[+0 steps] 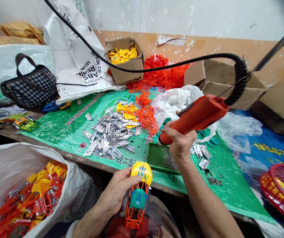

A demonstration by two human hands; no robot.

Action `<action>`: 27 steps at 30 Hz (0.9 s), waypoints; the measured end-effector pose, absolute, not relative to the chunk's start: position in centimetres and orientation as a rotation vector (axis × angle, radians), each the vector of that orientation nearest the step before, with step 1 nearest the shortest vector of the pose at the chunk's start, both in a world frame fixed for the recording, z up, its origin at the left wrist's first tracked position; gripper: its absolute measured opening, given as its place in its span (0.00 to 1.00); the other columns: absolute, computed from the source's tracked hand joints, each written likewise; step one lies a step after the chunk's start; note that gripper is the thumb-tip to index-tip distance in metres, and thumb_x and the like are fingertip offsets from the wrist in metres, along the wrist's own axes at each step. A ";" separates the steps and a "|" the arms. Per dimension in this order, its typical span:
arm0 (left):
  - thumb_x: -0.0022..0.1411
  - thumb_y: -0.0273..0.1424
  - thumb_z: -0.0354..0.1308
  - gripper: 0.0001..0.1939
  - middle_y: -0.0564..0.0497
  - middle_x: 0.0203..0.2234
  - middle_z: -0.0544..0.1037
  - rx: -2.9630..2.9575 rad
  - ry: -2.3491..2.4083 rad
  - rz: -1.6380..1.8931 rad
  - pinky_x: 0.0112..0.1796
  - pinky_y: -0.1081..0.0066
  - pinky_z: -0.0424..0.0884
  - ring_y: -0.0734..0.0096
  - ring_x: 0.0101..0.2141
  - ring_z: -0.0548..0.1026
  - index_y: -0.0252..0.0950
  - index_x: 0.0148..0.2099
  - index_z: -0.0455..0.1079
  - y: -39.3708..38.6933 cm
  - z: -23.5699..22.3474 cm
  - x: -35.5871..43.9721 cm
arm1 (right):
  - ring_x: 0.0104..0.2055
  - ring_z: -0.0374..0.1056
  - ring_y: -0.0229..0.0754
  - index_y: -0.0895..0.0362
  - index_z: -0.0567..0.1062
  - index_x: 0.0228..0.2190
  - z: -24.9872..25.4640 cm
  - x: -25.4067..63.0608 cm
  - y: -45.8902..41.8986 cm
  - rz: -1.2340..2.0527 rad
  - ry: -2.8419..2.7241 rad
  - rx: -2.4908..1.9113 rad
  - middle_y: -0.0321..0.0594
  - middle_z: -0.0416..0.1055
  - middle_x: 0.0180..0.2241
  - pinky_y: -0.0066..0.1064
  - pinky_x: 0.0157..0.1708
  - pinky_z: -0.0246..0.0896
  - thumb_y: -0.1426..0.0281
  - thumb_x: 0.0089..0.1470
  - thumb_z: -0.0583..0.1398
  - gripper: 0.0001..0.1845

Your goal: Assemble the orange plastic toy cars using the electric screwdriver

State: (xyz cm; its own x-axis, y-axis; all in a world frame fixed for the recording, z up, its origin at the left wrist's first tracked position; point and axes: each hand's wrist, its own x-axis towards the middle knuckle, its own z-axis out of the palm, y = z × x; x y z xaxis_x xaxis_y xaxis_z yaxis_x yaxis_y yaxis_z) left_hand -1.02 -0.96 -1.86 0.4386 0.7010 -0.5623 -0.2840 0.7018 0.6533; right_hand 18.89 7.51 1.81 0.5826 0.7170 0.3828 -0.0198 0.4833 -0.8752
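My left hand (119,189) grips a toy car body (138,198) with a yellow nose, a green middle and an orange lattice frame, held low in front of me. In my right hand (181,142) is a red electric screwdriver (193,120) that hangs from a black cable. Its tip points down at the left, above a green tray (156,155) of small screws (171,159). Where exactly the tip ends is hard to make out. A heap of silvery plastic parts (112,135) lies on the table to the left of the tray.
Orange lattice parts (146,117) and yellow parts (127,109) lie behind the silver heap. An open box (127,71) holds yellow pieces. A white sack (79,175) of assembled parts stands at lower left. The black cable (137,70) crosses above the table. A red basket (268,191) sits at right.
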 end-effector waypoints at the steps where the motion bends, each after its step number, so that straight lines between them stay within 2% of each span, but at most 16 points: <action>1: 0.49 0.30 0.72 0.20 0.45 0.32 0.84 0.512 0.933 0.666 0.30 0.74 0.75 0.71 0.26 0.79 0.30 0.45 0.76 -0.9 -1.8 -1.0 | 0.22 0.65 0.37 0.56 0.74 0.19 2.2 18.9 7.3 0.522 -0.846 -0.965 0.32 0.70 0.21 0.35 0.26 0.64 0.70 0.36 0.68 0.07; 8: 0.49 0.25 0.71 0.33 0.47 0.39 0.83 0.577 0.944 0.805 0.33 0.73 0.75 0.69 0.32 0.79 0.32 0.58 0.65 -0.7 -1.1 -0.8 | 0.22 0.67 0.38 0.56 0.75 0.24 5.9 17.8 4.0 0.788 -0.791 -0.791 0.32 0.70 0.22 0.35 0.26 0.66 0.74 0.37 0.65 0.06; 11: 0.49 0.26 0.71 0.45 0.50 0.37 0.83 0.570 0.964 0.830 0.30 0.73 0.74 0.70 0.29 0.79 0.35 0.66 0.56 -0.7 -1.4 -0.4 | 0.23 0.67 0.38 0.53 0.76 0.34 7.0 17.0 2.2 0.905 -0.829 -0.704 0.31 0.72 0.23 0.34 0.27 0.66 0.76 0.39 0.64 0.15; 13: 0.49 0.26 0.72 0.46 0.51 0.37 0.83 0.567 0.968 0.857 0.30 0.75 0.73 0.72 0.29 0.79 0.37 0.67 0.57 -0.7 -1.7 -0.2 | 0.24 0.68 0.38 0.50 0.76 0.39 7.3 16.6 1.3 0.974 -0.836 -0.651 0.30 0.73 0.23 0.34 0.29 0.67 0.77 0.39 0.64 0.21; 16: 0.48 0.27 0.73 0.35 0.50 0.36 0.84 0.562 0.948 0.835 0.33 0.75 0.73 0.72 0.31 0.79 0.35 0.59 0.70 -0.8 -1.9 -0.1 | 0.25 0.68 0.38 0.48 0.75 0.42 7.3 15.9 0.6 1.049 -0.827 -0.609 0.30 0.73 0.24 0.34 0.30 0.68 0.77 0.39 0.65 0.25; 19: 0.48 0.28 0.73 0.24 0.51 0.30 0.84 0.585 0.917 0.805 0.34 0.74 0.73 0.72 0.29 0.79 0.35 0.49 0.77 -0.8 -1.8 0.0 | 0.25 0.68 0.38 0.47 0.75 0.44 7.1 15.5 0.5 1.080 -0.818 -0.602 0.30 0.73 0.24 0.34 0.29 0.67 0.76 0.39 0.67 0.26; 23: 0.45 0.32 0.75 0.16 0.52 0.25 0.83 0.604 0.935 0.814 0.30 0.75 0.72 0.73 0.25 0.78 0.34 0.37 0.80 -0.9 -1.3 0.2 | 0.25 0.67 0.38 0.46 0.74 0.46 6.9 15.2 0.4 1.093 -0.813 -0.603 0.30 0.72 0.24 0.34 0.29 0.67 0.74 0.40 0.68 0.28; 27: 0.41 0.36 0.76 0.16 0.54 0.22 0.82 0.594 1.005 0.833 0.26 0.77 0.69 0.75 0.22 0.76 0.34 0.31 0.78 -1.0 -1.1 0.4 | 0.25 0.68 0.39 0.46 0.74 0.47 6.8 15.1 0.3 1.098 -0.819 -0.601 0.30 0.72 0.24 0.35 0.29 0.67 0.74 0.40 0.68 0.29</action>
State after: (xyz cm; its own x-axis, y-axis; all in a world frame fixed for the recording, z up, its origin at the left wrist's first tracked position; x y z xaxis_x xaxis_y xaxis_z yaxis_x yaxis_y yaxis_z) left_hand 0.45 -1.03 -1.10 0.2843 0.8262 -0.4863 -0.3250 0.5603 0.7619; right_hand 15.09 0.27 6.79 0.2243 0.9356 0.2728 -0.5288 0.3520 -0.7723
